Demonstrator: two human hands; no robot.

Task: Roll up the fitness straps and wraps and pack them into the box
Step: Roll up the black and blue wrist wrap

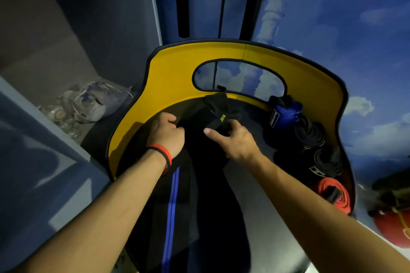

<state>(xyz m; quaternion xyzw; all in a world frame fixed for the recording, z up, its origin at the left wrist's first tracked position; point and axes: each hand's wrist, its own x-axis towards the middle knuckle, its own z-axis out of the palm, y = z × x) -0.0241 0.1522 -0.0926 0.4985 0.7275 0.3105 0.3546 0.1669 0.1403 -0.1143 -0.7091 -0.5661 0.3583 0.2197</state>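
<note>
A fabric box with a yellow inner wall (pixel 175 75) and a handle cut-out stands open below me. Both hands reach into it. My left hand (pixel 167 134), with a red and black wristband, grips the edge of a long black wrap with blue stripes (pixel 172 197) that runs toward me. My right hand (pixel 235 138) pinches the black wrap's end with a green logo (pixel 218 114). Along the right wall sit rolled items: a blue roll (pixel 286 115), two black rolls (pixel 309 134) (pixel 328 162) and a red roll (pixel 332 193).
A clear bag with cables and small items (pixel 88 104) lies on the dark shelf to the left. A blue cloud-print wall (pixel 332 17) rises behind the box. A red object with a yellow cord (pixel 395 224) sits at the right edge.
</note>
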